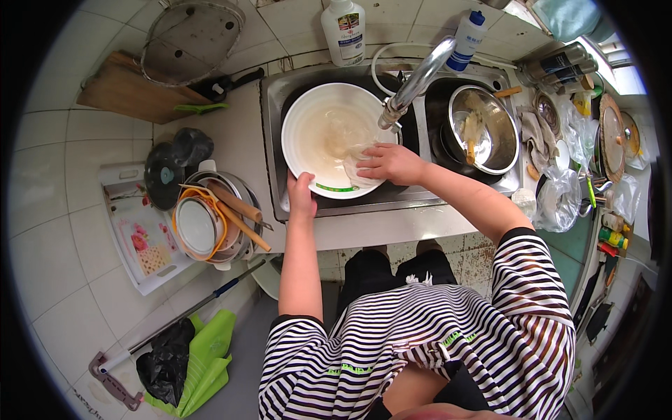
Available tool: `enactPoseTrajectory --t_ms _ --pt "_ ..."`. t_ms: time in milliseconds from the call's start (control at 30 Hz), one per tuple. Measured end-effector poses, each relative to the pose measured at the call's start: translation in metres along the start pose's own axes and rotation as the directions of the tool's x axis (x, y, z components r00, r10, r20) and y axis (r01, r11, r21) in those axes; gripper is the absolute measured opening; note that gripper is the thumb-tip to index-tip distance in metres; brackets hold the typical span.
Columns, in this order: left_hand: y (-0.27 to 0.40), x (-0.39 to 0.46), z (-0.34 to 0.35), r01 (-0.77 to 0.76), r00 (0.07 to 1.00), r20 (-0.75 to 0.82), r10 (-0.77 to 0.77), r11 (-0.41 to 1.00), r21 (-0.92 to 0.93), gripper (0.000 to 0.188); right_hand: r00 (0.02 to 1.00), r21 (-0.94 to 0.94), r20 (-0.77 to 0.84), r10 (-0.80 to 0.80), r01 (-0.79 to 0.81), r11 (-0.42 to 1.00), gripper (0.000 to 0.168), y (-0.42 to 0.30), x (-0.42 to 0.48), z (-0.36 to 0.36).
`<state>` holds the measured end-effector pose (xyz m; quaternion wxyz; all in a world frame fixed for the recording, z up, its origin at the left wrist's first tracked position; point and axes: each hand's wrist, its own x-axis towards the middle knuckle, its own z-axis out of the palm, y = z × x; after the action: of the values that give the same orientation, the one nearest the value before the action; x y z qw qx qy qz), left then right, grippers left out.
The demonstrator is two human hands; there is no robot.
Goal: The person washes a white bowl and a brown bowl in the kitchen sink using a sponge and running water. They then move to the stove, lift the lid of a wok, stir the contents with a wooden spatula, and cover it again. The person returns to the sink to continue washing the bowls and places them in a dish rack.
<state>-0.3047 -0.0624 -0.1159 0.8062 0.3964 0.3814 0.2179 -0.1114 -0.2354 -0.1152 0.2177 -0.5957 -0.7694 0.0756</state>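
Note:
A large white bowl [315, 121] with cloudy water in it sits tilted over the left basin of a steel double sink [273, 157]. My left hand [302, 194] grips its lower left rim, thumb on top. Inside the bowl's lower right side, my right hand [388, 164] presses a pale, thin cloth or film [357, 168] against the wall; its material is hard to tell. The chrome faucet [420, 79] arches above the bowl's right edge. In the right basin stands a steel bowl [512, 142] holding a wooden-handled brush [471, 136].
Left of the sink, stacked pots [252, 194] hold wooden-handled tools beside a floral tray [142, 247]. A white bottle [344, 31] and a blue-capped bottle [466, 42] stand behind the sink. Plastic bags [559, 199] and a grey cloth [538, 134] lie at the right.

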Motion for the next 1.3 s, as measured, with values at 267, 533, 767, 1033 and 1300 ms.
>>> enactPoseTrajectory --t_ms 267,533,767,1033,1300 --pt "0.0 0.0 -0.005 -0.085 0.996 -0.029 0.089 0.988 0.131 0.058 0.993 0.067 0.088 0.074 -0.08 0.995 0.052 -0.014 0.001 0.013" --pt "-0.013 -0.019 0.009 -0.013 0.987 -0.156 0.024 0.998 0.068 0.064 0.987 0.167 0.074 0.143 -0.154 0.974 0.05 -0.047 0.017 0.017" --pt "-0.016 -0.034 0.017 0.05 0.956 -0.293 -0.034 0.998 0.046 0.062 0.996 0.159 -0.005 0.091 -0.089 0.983 0.05 -0.034 0.017 0.004" --pt "0.014 -0.016 -0.004 0.004 0.995 -0.097 0.017 0.979 0.206 0.066 0.926 0.022 0.368 0.091 -0.106 0.994 0.062 0.001 0.003 -0.013" --pt "0.024 -0.01 -0.001 0.138 0.99 -0.068 -0.123 0.939 0.316 0.062 0.989 -0.334 0.128 0.074 -0.027 0.942 0.056 0.063 0.053 0.011"
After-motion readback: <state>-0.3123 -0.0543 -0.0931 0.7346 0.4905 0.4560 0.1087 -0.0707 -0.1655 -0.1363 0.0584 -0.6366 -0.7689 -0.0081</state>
